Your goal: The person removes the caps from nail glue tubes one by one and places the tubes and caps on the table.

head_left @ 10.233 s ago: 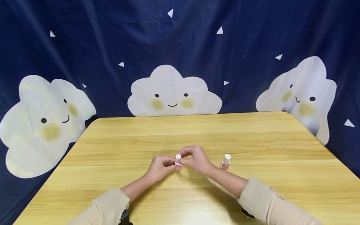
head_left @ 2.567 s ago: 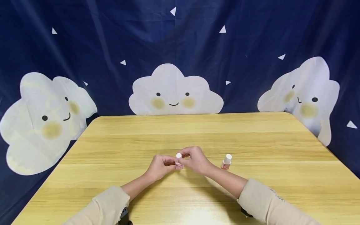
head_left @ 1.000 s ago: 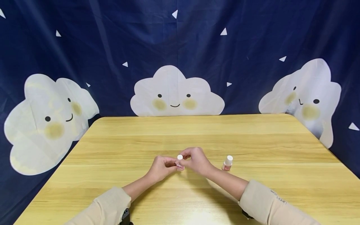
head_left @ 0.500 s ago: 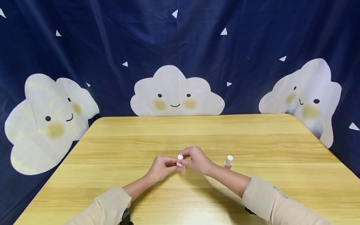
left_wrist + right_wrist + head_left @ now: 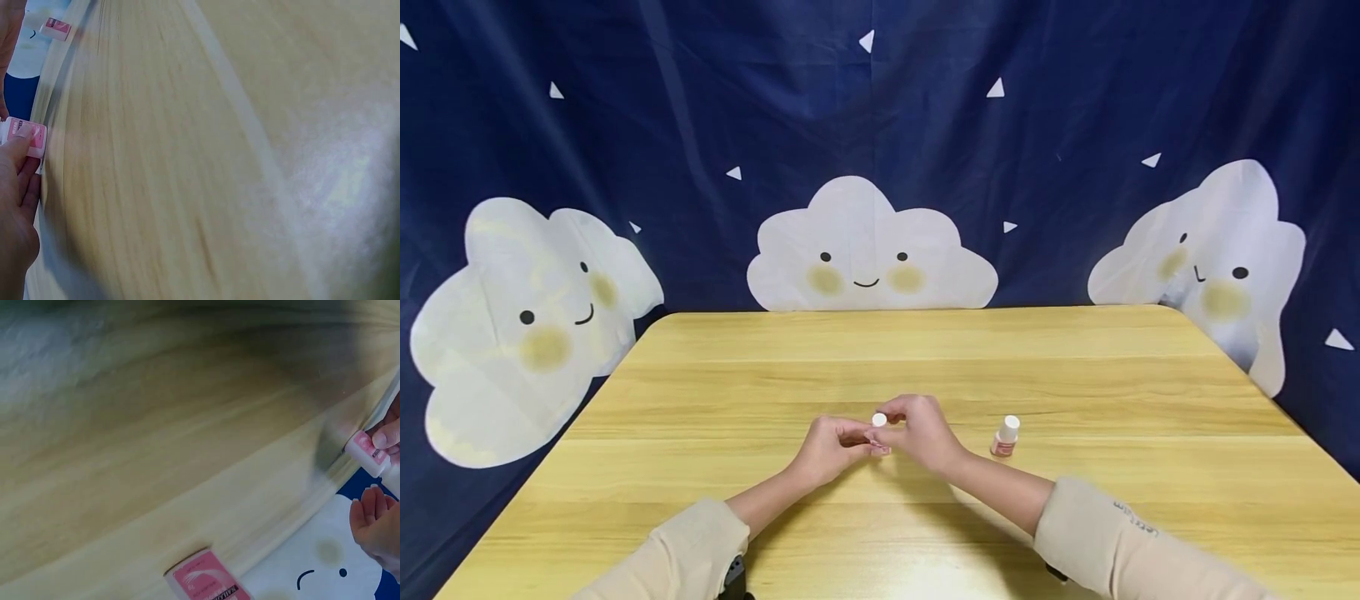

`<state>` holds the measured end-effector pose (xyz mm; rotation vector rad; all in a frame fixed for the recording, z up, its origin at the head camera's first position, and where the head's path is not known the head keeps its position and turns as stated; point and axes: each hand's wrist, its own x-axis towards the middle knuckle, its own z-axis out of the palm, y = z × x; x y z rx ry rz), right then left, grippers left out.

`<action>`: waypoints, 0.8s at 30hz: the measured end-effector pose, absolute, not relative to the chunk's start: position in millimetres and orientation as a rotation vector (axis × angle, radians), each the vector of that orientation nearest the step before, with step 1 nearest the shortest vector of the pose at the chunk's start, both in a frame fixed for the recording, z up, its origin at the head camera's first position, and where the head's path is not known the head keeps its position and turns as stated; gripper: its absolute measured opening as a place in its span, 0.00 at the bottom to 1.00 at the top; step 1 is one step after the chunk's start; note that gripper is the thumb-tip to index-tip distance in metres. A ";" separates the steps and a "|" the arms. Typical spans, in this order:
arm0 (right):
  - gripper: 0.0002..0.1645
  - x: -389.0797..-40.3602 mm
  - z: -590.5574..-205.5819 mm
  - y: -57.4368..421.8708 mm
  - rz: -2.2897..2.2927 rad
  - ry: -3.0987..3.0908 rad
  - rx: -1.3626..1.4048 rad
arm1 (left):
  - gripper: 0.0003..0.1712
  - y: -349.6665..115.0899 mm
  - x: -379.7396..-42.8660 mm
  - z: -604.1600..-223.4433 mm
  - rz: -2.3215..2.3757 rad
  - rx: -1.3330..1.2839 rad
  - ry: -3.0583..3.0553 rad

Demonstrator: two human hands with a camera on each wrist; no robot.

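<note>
The left hand (image 5: 823,451) gripped a pink-labelled white plastic bottle (image 5: 37,139), the right hand (image 5: 929,429) pinched its white cap (image 5: 879,419), apparently on; a capped twin bottle (image 5: 1004,442) stood right.

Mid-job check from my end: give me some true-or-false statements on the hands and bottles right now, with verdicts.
1. The left hand holds a pink-labelled bottle. True.
2. The right hand is reaching for the other bottle. False: its fingers are at the white cap of the bottle in the left hand.
3. The other bottle stands upright on the table. True.
4. The other bottle has no cap. False: a white cap is on it.
5. Three bottles are in view. False: there are two.
</note>
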<state>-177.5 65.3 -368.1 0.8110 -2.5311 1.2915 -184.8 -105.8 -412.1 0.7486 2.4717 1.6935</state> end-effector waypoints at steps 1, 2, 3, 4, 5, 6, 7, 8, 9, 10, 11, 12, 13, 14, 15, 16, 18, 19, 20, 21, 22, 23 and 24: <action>0.05 -177.0 -368.8 64.6 1.297 -2.527 0.785 | 0.10 -105.8 -184.7 -412.4 1.693 0.751 2.469; 0.04 -176.6 -369.3 64.0 1.303 -2.526 0.761 | 0.10 -105.8 -184.7 -412.7 1.691 0.749 2.469; 0.03 -176.3 -369.5 63.6 1.305 -2.526 0.744 | 0.10 -105.8 -184.5 -412.7 1.691 0.750 2.467; 0.03 -176.0 -369.1 63.2 1.308 -2.526 0.732 | 0.10 -105.6 -184.4 -412.6 1.689 0.756 2.468; 0.03 -175.8 -368.8 63.0 1.308 -2.528 0.725 | 0.10 -105.5 -184.4 -412.6 1.686 0.746 2.471; 0.03 -175.6 -368.2 62.9 1.309 -2.530 0.722 | 0.10 -105.6 -184.4 -412.6 1.686 0.743 2.473; 0.03 -175.5 -367.7 62.9 1.305 -2.535 0.722 | 0.10 -105.5 -184.4 -412.6 1.684 0.740 2.478; 0.04 -175.5 -367.2 63.0 1.302 -2.539 0.723 | 0.10 -105.5 -184.4 -412.4 1.680 0.739 2.483; 0.03 -175.5 -366.5 63.0 1.299 -2.543 0.728 | 0.10 -105.5 -184.4 -412.1 1.678 0.740 2.483; 0.04 -175.4 -365.8 63.2 1.296 -2.548 0.734 | 0.11 -105.6 -184.6 -412.1 1.675 0.734 2.483; 0.04 -175.4 -365.1 63.4 1.294 -2.553 0.742 | 0.11 -105.7 -184.7 -412.0 1.674 0.732 2.484; 0.04 -175.5 -364.5 63.6 1.289 -2.557 0.751 | 0.11 -105.9 -184.8 -412.0 1.676 0.738 2.480; 0.04 -175.7 -363.8 63.8 1.284 -2.559 0.763 | 0.11 -106.0 -185.0 -412.1 1.679 0.743 2.474; 0.04 -175.9 -363.1 64.1 1.283 -2.559 0.776 | 0.11 -106.2 -185.1 -412.1 1.683 0.745 2.467; 0.04 -176.1 -362.4 64.4 1.278 -2.561 0.786 | 0.11 -106.4 -185.3 -412.3 1.688 0.745 2.462; 0.04 -176.3 -361.7 64.8 1.276 -2.562 0.796 | 0.12 -106.5 -185.6 -412.8 1.691 0.743 2.459; 0.02 -177.1 -360.7 65.9 1.271 -2.564 0.816 | 0.13 -106.4 -186.0 -413.4 1.693 0.734 2.451; 0.02 -177.4 -360.2 66.5 1.270 -2.565 0.829 | 0.13 -106.3 -186.0 -413.5 1.688 0.726 2.455; 0.02 -177.6 -359.8 67.0 1.270 -2.567 0.840 | 0.14 -106.3 -186.1 -413.5 1.683 0.719 2.461; 0.02 -177.9 -359.3 67.5 1.271 -2.569 0.853 | 0.14 -106.3 -186.1 -413.7 1.676 0.717 2.469; 0.02 -178.2 -358.9 68.0 1.272 -2.569 0.868 | 0.14 -106.4 -185.8 -413.6 1.670 0.714 2.475; 0.02 -178.5 -358.6 68.4 1.274 -2.570 0.883 | 0.14 -106.5 -185.5 -413.3 1.661 0.714 2.483; 0.02 -178.7 -358.2 68.7 1.277 -2.570 0.898 | 0.14 -106.7 -185.3 -413.2 1.651 0.714 2.497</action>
